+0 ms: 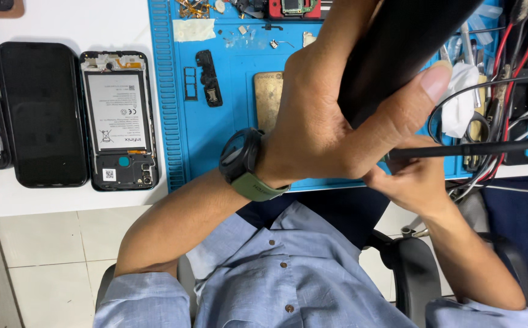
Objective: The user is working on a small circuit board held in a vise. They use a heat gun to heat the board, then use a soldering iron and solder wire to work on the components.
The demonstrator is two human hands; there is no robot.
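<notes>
White worktop (64, 200) over pale floor tiles (51, 249), carrying a ribbed blue repair mat (215, 140). The left hand (331, 115), with a green-strapped watch (249, 167) on its wrist, is clamped around a smooth black flat device (397, 48) raised above the mat. The right hand (412, 179), just below, is closed on a thin black rod-like tool (476, 147). On the worktop at left lie 1 opened phone (120, 118) with battery exposed and 1 glossy black phone (42, 112). Tangled cables (507, 79) lie at right.

White table (64, 203), pale tiled floor (51, 255)
</notes>
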